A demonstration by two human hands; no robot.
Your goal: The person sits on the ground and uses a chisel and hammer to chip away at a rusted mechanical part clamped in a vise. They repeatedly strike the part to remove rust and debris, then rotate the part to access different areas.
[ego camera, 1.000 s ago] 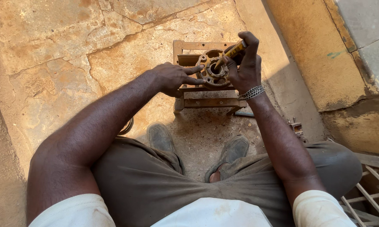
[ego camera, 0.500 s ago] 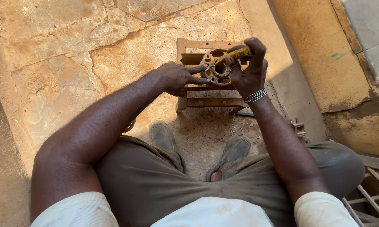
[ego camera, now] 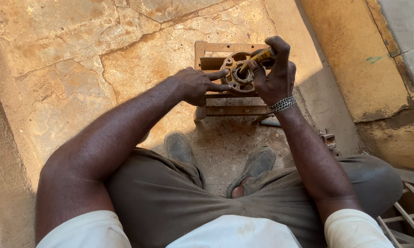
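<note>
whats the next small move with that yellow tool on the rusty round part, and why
Probably press the yellow-handled tool deeper into the centre hole of the rusty round part: the right hand angles its tip there, while the left hand braces the rim on the small wooden frame.

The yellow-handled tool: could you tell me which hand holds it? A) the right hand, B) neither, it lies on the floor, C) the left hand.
A: the right hand grips the yellow-handled tool with its tip at the rusty round metal part, while the left hand steadies that part with its fingers.
</note>
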